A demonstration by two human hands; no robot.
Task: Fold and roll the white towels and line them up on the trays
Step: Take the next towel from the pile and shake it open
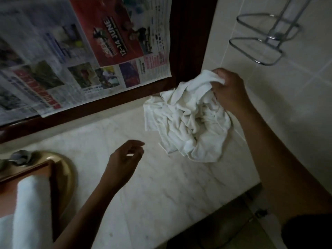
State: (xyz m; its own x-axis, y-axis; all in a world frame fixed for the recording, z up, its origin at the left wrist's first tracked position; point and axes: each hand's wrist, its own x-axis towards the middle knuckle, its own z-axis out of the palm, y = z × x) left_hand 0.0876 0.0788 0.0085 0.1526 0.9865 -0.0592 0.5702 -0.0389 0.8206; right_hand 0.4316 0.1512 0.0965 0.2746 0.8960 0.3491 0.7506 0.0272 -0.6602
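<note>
Dimly, marble counter (161, 186), towel (186, 119), tiled wall (287, 105), perhaps mirror (190, 42)

The crumpled towel (186, 121) lies on the countertop (152, 186), beneath the fingers (221, 75) of the right hand (231, 93). Left of the fingers (138, 143) of the left hand (122, 162), a rolled towel (32, 203) rests on a tray (27, 170). A newspaper (71, 51) hangs beyond both.
</note>
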